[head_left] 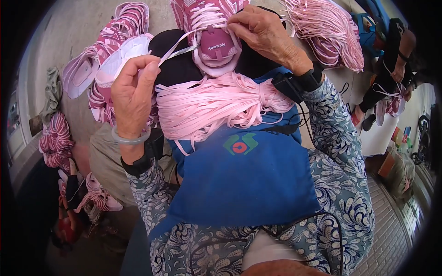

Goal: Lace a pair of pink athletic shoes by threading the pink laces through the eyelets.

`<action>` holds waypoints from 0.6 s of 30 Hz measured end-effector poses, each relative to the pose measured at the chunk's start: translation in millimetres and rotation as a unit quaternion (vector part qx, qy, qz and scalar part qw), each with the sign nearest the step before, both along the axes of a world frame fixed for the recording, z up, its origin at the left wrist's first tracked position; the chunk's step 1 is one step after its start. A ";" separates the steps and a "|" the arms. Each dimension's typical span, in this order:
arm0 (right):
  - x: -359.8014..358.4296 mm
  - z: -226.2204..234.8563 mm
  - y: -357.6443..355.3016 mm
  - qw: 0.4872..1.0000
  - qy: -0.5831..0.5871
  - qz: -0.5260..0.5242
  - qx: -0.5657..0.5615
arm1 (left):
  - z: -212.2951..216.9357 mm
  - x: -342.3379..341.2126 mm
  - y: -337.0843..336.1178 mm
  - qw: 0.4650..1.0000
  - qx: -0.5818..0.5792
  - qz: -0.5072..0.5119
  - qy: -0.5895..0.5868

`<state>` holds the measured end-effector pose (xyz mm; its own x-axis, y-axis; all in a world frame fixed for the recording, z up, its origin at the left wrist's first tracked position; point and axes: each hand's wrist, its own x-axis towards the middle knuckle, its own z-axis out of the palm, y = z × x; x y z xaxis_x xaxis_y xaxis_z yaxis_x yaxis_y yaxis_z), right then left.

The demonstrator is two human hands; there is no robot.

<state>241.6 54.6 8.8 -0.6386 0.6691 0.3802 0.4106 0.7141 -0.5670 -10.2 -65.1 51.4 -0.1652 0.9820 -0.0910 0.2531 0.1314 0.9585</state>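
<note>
Head view: a person sits with a pink shoe (220, 60) between the knees, heel toward the body and toe pointing away. The shoe is the landmark here. To its left, the left hand (134, 85) pinches a pale lace (177, 44) between thumb and forefinger; the strand stretches nearly straight to the shoe's opening. At its right edge, the right hand (269, 39) has thumb and finger closed together, apparently on lace crossing the tongue (214, 42). Just on the near side of the shoe, a tied bundle of pink laces (212, 106) rests on a blue apron (244, 184). More pink shoes (115, 50) stand left of it; a second lace bundle (327, 34) lies to its right.

My judgement of the risks: a hard pull from the left could leave the lace ends uneven or drag the tongue askew; a loose right pinch could let the strand slip; and a dangling end could snag in the nearby bundle.
</note>
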 end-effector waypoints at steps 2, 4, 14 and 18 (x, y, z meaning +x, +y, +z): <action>-11.0 -20.2 7.7 0.977 0.083 0.031 0.195 | -12.2 17.0 5.6 0.998 0.007 -0.051 0.038; -14.5 -13.7 1.4 0.994 0.028 0.005 0.104 | -16.0 25.0 6.6 0.995 -0.024 -0.080 0.056; -27.8 13.1 -12.9 0.975 -0.198 -0.060 0.083 | -41.6 20.9 0.9 0.993 -0.032 -0.085 0.071; -21.1 -16.4 2.2 0.947 -0.233 0.035 0.218 | -49.6 17.7 -1.1 0.995 -0.024 -0.076 0.052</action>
<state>220.4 56.8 -7.6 -0.8417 0.4635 0.2769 0.4870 0.8732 0.0184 7.5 -66.2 1.8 -0.0264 0.9912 -0.1295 0.3718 0.1300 0.9192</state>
